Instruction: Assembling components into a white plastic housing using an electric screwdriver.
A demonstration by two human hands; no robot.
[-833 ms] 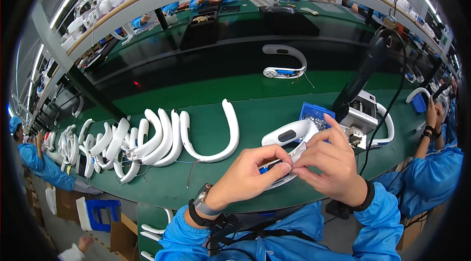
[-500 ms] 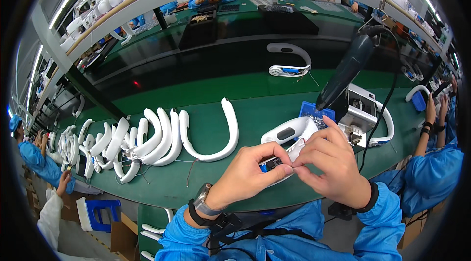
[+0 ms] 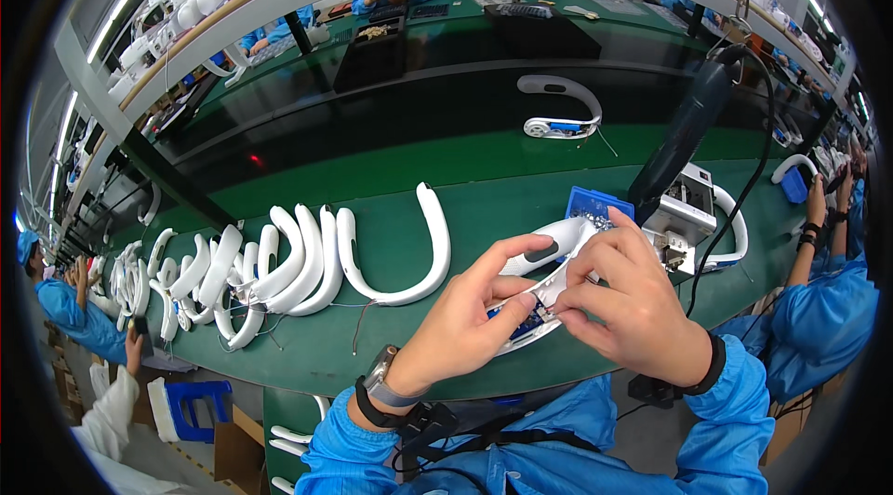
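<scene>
Over the bench's front edge, my left hand (image 3: 456, 332) grips an open white curved neckband housing (image 3: 517, 266), its thumb by a blue circuit board (image 3: 534, 319) inside. The index finger reaches along the housing near its dark oval slot. My right hand (image 3: 637, 304) is closed in a pinch at the inner side of the housing, next to the board; whatever lies between those fingertips is too small to make out. Just beyond the right hand sits a blue tray (image 3: 579, 199) of small metal parts, probably screws.
A black electric screwdriver (image 3: 684, 127) hangs at the right, beside a boxy metal machine (image 3: 686, 197). Several white U-shaped housings (image 3: 437, 244) line the green bench (image 3: 484, 207) on the left. Another open housing (image 3: 558, 127) lies farther back. Co-workers sit on both sides.
My left index finger has stretched out along the housing, and its thumb has drawn away from my right fingertips. The board shows more. The screwdriver has shifted right in view.
</scene>
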